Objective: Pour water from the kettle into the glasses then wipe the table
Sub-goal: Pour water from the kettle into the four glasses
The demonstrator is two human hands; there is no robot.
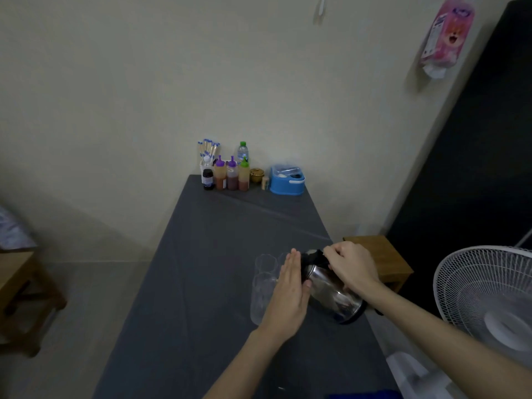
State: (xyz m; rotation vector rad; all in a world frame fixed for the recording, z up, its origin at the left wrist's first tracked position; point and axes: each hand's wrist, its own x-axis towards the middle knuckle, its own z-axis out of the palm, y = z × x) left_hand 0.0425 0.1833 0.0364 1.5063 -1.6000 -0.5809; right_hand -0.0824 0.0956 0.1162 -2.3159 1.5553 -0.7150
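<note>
Kettle (331, 286), steel with black top, is at 4 o'clock on the grey-clothed table (216, 254), tilted with its top leaning toward 10 o'clock, at the glasses. Can't tell if its base touches the cloth. Your right hand (352, 267) is on the kettle's top end, fingers curled tight round the black handle, a closed grip with the knuckles up. Your left hand (289, 286) is flat, fingers straight and pressed together, palm against the kettle's steel side at its 9 o'clock. The thumb touches the body, and the hand presses rather than grips.

Near glass (260, 298) and far glass (266, 263), both clear and upright, stand just beside the kettle at its 9 o'clock, partly hidden by your left hand. A possible third rim behind your fingertips is too blurred to call.

Sauce bottles (231, 175), a water bottle (242, 151), a dark jar (207, 179), a stick holder (207, 152), a gold pot (256, 174) and a blue container (287, 181) are clustered at 12 o'clock on the table by the wall. A white fan (489, 298) is at 3 o'clock off the table, with a wooden stool (383, 257) beside it. A pink tissue pack (446, 33) hangs at 1 o'clock on the wall.
</note>
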